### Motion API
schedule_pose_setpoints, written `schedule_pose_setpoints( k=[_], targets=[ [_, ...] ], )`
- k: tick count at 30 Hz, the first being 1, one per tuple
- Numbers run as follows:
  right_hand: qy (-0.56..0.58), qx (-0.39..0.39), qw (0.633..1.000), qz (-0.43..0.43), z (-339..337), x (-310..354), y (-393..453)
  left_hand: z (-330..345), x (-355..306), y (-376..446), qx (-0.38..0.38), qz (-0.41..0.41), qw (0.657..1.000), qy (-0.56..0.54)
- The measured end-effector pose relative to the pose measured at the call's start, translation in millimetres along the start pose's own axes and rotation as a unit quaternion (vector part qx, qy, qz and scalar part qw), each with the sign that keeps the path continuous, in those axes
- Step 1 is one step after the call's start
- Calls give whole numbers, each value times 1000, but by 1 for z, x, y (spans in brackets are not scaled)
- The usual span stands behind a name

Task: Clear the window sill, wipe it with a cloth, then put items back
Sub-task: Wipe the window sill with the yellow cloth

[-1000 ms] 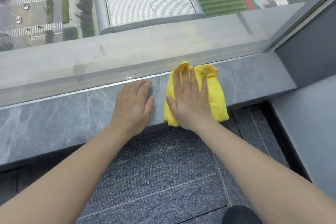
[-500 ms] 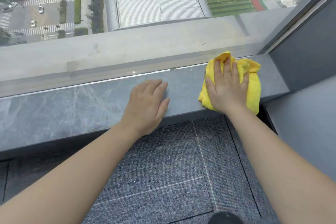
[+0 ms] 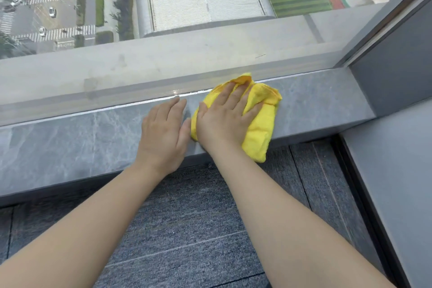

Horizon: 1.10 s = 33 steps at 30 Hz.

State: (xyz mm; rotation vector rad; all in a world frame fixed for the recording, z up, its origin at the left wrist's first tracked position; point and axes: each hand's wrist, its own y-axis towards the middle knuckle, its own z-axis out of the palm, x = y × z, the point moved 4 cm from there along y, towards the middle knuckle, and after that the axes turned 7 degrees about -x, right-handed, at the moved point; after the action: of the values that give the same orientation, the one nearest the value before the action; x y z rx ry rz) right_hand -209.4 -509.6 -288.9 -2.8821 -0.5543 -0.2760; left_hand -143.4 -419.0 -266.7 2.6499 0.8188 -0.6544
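Note:
A grey marbled window sill (image 3: 70,142) runs across the view below the glass. On it lies a bunched yellow cloth (image 3: 261,128), its lower end hanging over the sill's front edge. My right hand (image 3: 226,119) presses flat on the cloth with fingers spread, pointing toward the glass. My left hand (image 3: 164,133) rests palm down on the bare sill just left of it, fingers together, its thumb side almost touching the cloth. No other items stand on the visible sill.
The window pane (image 3: 187,7) rises right behind the sill. A grey wall corner (image 3: 392,77) closes the sill's right end. Grey carpet tiles (image 3: 187,229) cover the floor below, with a dark gap along the right wall.
My right hand has slid the cloth leftward from near the sill's right end until it sits beside my left hand. The cloth is more bunched. My left hand stayed in place.

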Motion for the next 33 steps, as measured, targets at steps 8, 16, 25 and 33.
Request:
schedule_pose_setpoints(
  k=[8,16,25,33],
  targets=[
    [-69,29,971,-227,-9,-46,-19,-3,-9,3,-9,24,1000,-16],
    [-61,-18,998,14,-36,-142,25,21,-32,10,24,54,998,-23],
    [-25,-32,981,190,-37,-125,60,19,-19,7,30,40,999,-16],
    [-29,-22,997,70,-14,-42,25,-8,9,3,4,20,1000,-5]
  ],
)
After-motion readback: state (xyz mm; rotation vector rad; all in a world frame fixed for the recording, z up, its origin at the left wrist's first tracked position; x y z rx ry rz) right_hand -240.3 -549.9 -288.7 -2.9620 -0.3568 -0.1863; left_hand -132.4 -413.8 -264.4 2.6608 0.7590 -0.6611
